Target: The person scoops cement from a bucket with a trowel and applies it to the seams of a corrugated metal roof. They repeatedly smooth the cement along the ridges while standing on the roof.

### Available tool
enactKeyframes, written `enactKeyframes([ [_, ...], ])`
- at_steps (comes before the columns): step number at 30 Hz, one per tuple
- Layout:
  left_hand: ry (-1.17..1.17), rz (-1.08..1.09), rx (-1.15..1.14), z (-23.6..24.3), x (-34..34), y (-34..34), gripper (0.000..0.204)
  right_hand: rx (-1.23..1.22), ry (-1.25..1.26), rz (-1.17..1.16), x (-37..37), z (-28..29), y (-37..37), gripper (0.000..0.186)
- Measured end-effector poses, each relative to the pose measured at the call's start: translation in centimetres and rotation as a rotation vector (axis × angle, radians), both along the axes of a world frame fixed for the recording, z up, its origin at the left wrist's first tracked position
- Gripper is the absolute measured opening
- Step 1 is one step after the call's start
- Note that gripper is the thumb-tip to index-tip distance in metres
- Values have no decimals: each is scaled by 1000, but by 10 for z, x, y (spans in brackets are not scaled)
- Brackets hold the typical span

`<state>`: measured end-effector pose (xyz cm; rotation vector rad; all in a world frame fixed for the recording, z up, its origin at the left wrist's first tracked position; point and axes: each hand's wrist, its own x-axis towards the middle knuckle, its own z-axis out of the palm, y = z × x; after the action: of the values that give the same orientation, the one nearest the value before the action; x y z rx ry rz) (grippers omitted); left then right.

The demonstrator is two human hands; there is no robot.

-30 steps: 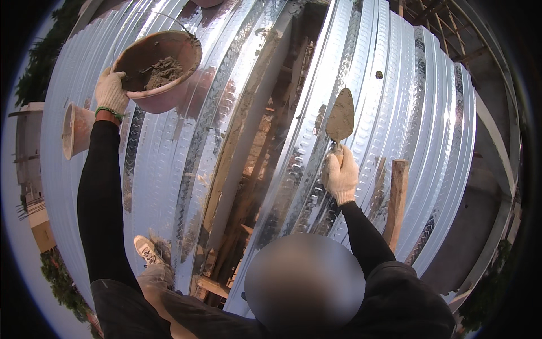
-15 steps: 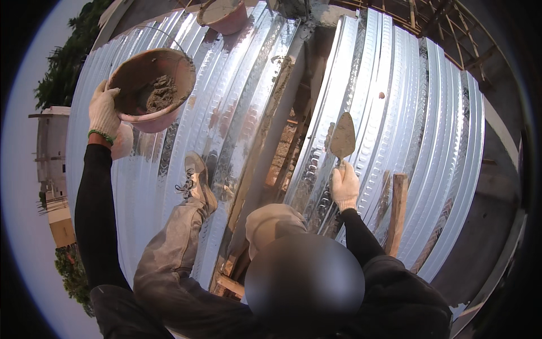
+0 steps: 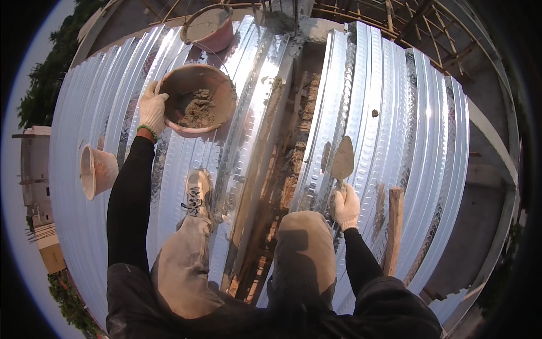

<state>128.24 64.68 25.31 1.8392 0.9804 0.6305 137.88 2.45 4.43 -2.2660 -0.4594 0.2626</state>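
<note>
At the upper left, my gloved left hand (image 3: 151, 107) is closed on the rim of a reddish bucket (image 3: 230, 101). The bucket tilts toward me, and a lump of wet grey mortar (image 3: 199, 108) lies inside it. My right hand (image 3: 345, 208), also gloved, grips the handle of a trowel (image 3: 342, 160). The trowel's pointed blade is coated with mortar and points away from me, over the ribbed metal sheets (image 3: 389, 130) on the right. Whether the blade touches the sheet I cannot tell.
A second mortar bucket (image 3: 217, 40) stands at the far edge. Another bucket (image 3: 103, 172) lies tipped on the left sheets. A long gap (image 3: 302, 135) with a beam edge runs between the sheets. A wooden plank (image 3: 394, 231) rests at right; bamboo poles (image 3: 440, 37) stand beyond.
My left hand has brought the bucket to the right, toward the gap. The tipped bucket at left now shows fully. The trowel stays in my right hand, and the view has shifted.
</note>
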Motion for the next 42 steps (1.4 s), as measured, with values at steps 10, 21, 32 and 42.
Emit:
enactKeyframes([
  [10, 216, -104, -29, -49, -20, 80, 58, -121, -23, -12, -3, 0, -1, 45],
  [21, 211, -20, -244, -114, -59, 109, 45, -187, 20, 16, -3, 0, -2, 43],
  [32, 122, -1, -214, -76, -21, 68, 44, -160, 157, 4, -5, -6, -11, 51],
  [42, 114, 14, -512, -132, -49, 121, 42, -177, 60, -29, 0, -1, -4, 49],
])
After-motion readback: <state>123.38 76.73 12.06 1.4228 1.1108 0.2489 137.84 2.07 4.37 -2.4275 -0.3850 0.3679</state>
